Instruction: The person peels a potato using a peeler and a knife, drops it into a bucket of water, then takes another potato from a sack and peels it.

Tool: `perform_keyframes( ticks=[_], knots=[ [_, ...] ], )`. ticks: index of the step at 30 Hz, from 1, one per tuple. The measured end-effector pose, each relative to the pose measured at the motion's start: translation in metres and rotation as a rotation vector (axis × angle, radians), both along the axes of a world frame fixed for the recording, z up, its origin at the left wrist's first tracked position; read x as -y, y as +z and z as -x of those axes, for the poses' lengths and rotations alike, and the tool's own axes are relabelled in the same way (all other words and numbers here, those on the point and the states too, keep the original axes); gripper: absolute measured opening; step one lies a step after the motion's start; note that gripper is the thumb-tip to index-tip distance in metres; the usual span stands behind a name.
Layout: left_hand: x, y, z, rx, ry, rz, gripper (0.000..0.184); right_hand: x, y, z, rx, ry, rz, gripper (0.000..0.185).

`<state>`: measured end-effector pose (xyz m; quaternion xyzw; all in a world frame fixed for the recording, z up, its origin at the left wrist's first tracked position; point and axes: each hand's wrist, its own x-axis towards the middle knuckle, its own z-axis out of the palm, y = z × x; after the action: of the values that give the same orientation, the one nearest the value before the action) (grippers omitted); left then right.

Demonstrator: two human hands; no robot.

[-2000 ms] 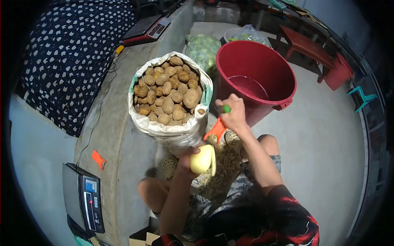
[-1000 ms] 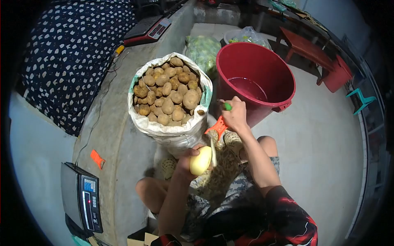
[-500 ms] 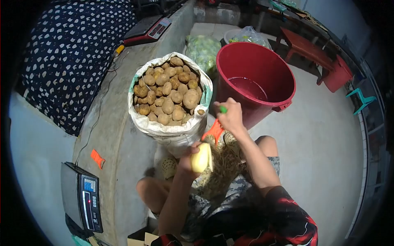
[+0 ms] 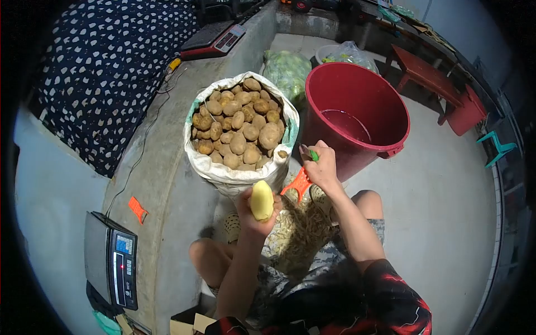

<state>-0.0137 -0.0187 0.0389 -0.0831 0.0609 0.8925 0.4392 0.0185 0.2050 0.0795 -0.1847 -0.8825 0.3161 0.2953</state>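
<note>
Noted: a pale yellow potato [image 4: 261, 200] in the left hand [image 4: 257, 225], near the close side of the sack [image 4: 223, 174]; bare of skin on the visible face, long axis roughly toward the sack. Fingers curled around from below and along both sides, hand closed to the potato's width; probably gripped low to leave the upper face free for a blade. Underside hidden.

In the right hand [image 4: 322, 166], closed around the handle end: an orange peeler [image 4: 301, 181], head angled down toward the potato but apart from it. Also in that grip, a green item [image 4: 314, 156], perhaps tucked there to spare setting it down; cannot tell what kind.

Below, between the clogs [image 4: 231, 225]: peelings [image 4: 296, 226] in a loose heap, likely there from falling straight down. Ahead to the left, sack with mouth rolled outward, full of unpeeled potatoes [image 4: 238, 143]; presumably folded back for easy reach. Just beside, to the right, a red tub [image 4: 363, 92], open-topped, probably set there for the right arm; shiny patch at bottom, unclear.

Farther left, a concrete ledge [image 4: 153, 184], bearing a second peeler [image 4: 137, 210] and a scale [image 4: 125, 268] with a small red light. Beyond: patterned cloth [image 4: 111, 84], bag of greens [image 4: 287, 72]. At far right, teal stool [image 4: 497, 148] on smooth grey floor [image 4: 435, 223].
</note>
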Motion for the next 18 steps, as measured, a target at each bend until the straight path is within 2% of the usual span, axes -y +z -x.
perform_keyframes(
  ticks=[1, 2, 3, 4, 7, 9, 11, 12, 14, 15, 16, 17, 18],
  knots=[
    [-0.001, 0.001, 0.0, -0.031, -0.008, 0.0, 0.037, 0.008, 0.01, -0.002, -0.003, -0.002, 0.001, 0.022],
    [-0.002, 0.001, 0.0, -0.062, -0.016, 0.0, 0.036, 0.018, 0.019, -0.004, -0.132, 0.033, -0.003, 0.026],
    [-0.006, 0.004, -0.004, -0.109, 0.054, 0.207, 0.035, 0.028, 0.026, -0.005, -0.26, 0.067, -0.01, 0.031],
    [-0.012, 0.008, -0.008, -0.155, 0.125, 0.413, 0.034, 0.037, 0.033, -0.006, -0.25, 0.086, -0.115, 0.029],
    [-0.027, 0.025, -0.018, -0.122, 0.125, 0.418, 0.03, 0.055, 0.04, -0.013, -0.267, 0.152, -0.358, 0.029],
    [-0.017, 0.007, -0.019, -0.083, 0.094, 0.431, 0.03, 0.041, 0.037, -0.009, -0.208, 0.093, -0.342, 0.025],
    [-0.003, -0.007, -0.011, -0.254, -0.301, 0.197, 0.035, 0.005, 0.022, 0.0, -0.089, -0.035, -0.288, 0.018],
    [-0.007, -0.009, -0.016, -0.316, -0.236, 0.372, 0.039, -0.018, 0.008, 0.002, -0.026, -0.093, -0.206, 0.014],
    [-0.006, 0.001, -0.017, -0.288, -0.258, 0.346, 0.041, -0.027, 0.002, 0.002, 0.032, -0.159, -0.122, 0.011],
    [-0.007, 0.003, -0.018, -0.249, -0.284, 0.321, 0.044, -0.018, 0.006, -0.002, -0.077, -0.097, -0.086, 0.01],
    [-0.009, -0.003, -0.015, -0.206, -0.258, 0.142, 0.045, -0.005, 0.012, -0.007, -0.184, -0.032, -0.052, 0.009],
    [-0.014, 0.006, -0.018, -0.202, -0.257, 0.139, 0.045, 0.013, 0.022, -0.011, -0.158, 0.027, -0.02, 0.006],
    [-0.02, 0.023, -0.022, -0.14, -0.126, 0.237, 0.046, 0.033, 0.032, -0.017, -0.203, 0.101, -0.165, 0.006]
  ],
)
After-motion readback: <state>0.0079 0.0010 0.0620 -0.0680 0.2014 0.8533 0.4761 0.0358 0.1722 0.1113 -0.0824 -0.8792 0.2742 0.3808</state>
